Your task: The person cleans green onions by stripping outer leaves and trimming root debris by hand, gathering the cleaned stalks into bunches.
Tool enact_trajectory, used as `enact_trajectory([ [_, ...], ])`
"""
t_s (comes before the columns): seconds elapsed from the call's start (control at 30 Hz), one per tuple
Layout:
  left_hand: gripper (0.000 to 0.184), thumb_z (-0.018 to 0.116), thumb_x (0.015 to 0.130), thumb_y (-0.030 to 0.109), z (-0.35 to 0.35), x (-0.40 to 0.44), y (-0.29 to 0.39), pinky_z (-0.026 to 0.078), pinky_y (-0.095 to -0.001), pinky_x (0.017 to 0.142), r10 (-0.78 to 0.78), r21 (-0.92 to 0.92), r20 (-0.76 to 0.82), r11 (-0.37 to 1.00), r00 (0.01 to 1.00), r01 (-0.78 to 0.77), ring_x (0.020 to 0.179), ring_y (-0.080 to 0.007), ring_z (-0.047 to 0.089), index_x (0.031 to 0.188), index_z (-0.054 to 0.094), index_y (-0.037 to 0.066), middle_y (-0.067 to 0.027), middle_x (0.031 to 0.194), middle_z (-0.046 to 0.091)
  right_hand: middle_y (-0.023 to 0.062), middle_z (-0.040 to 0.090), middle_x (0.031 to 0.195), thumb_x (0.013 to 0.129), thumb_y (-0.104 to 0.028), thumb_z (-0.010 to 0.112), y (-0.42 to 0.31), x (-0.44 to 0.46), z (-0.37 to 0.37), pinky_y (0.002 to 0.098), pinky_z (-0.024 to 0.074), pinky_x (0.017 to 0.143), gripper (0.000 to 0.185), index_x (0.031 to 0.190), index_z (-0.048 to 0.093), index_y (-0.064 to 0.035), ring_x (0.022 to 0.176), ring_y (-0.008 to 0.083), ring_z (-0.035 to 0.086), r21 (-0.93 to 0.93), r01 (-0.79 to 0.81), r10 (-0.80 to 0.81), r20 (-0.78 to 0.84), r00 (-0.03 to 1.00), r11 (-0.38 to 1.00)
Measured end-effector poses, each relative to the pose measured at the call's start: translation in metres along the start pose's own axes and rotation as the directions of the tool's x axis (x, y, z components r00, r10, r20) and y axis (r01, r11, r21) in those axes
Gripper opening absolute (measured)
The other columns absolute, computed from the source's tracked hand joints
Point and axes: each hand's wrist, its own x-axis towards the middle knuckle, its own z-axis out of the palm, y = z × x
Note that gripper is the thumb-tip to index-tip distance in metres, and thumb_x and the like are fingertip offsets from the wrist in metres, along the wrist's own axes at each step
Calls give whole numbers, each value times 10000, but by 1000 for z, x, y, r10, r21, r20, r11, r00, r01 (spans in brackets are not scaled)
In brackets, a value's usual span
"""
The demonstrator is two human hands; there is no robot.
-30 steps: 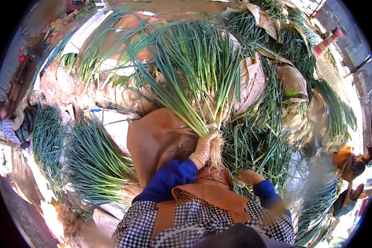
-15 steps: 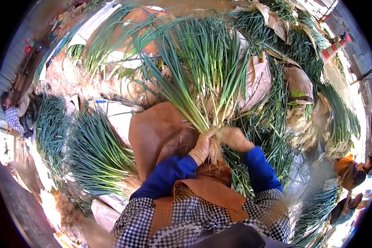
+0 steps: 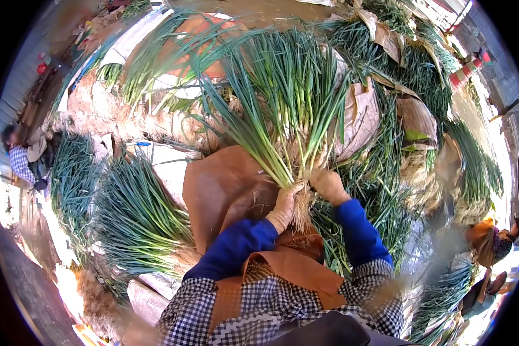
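The right hand (image 3: 328, 185) has risen from beside the lap to the scallion bunch (image 3: 265, 158), which the left hand (image 3: 284, 209) grasps near the roots (image 3: 301, 214), so both meet there; whether the right grips is unclear. The bunch's base is above a brown apron (image 3: 225, 179), scallion heaps (image 3: 138, 219) surround it, and a co-worker (image 3: 21, 158) is at far left.

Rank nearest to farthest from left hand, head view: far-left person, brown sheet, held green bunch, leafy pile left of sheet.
1. Held green bunch: gripped by the left hand.
2. Brown sheet: left of that hand.
3. Leafy pile: left, past the sheet.
4. Person: far left edge.
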Motion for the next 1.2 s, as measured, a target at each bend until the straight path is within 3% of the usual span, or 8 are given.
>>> enact_trajectory([
  [0.07,301,485,863,126,-7,2,-5,477,-284,795,86,-12,44,996,995,-86,889,-190,574,1092,561,-54,-111,1051,590,107,638,747,897,-387,440,-8,-31,19,379,486,565,348,946,601,-83,570,214,585,-532,281,-333,-2,943,799],
  [0.2,223,527,842,108,-16,15,-16,496,-271,676,220,144,34,964,975,-223,748,-164,596,983,595,-51,-85,866,625,67,598,719,884,-325,496,-46,-97,-19,273,447,468,269,861,638,-98,615,149,573,608,111,-344,282,896,786],
  [0.3,203,572,807,61,-15,17,-25,497,-257,700,40,6,21,999,999,-40,757,-149,598,988,597,-28,-77,869,620,15,636,804,858,-421,499,-17,-94,-23,342,487,590,307,827,643,-152,706,216,608,-198,176,-35,563,826,964],
  [0.4,253,605,780,4,15,-5,-9,491,-251,756,151,79,62,985,987,-155,830,-158,587,1026,573,-44,-65,917,615,102,621,767,840,-397,535,-17,-43,-35,376,483,603,305,800,637,-112,698,284,607,189,-99,125,-131,983,977],
  [0.8,317,589,758,-53,-1,8,-22,469,-243,773,236,118,16,964,972,-237,855,-151,567,1072,545,-55,-58,961,590,147,574,631,810,-580,498,47,55,23,366,471,584,563,810,622,-31,615,255,578,-220,-75,49,-118,992,973],
  [0.97,302,594,770,-34,-2,15,-22,457,-235,784,295,152,29,943,955,-296,856,-144,561,1067,544,-60,-66,961,587,13,501,541,860,-446,543,36,54,53,254,360,473,437,687,573,-45,513,82,435,803,-183,475,-137,869,567],
  [1.17,339,606,783,0,-7,16,-24,436,-264,842,264,110,-22,959,964,-260,933,-153,542,1109,531,-58,-71,1036,579,-1,555,645,896,-324,493,22,23,71,253,443,548,311,805,601,-46,555,174,511,-385,-98,-108,-479,871,918],
  [1.2,335,593,799,21,-4,15,-21,439,-258,836,210,112,-66,973,976,-201,931,-151,544,1118,527,-58,-69,1046,579,0,549,627,873,-386,522,-9,0,38,258,431,508,357,790,603,-48,517,153,493,360,-69,129,-145,981,931],
])
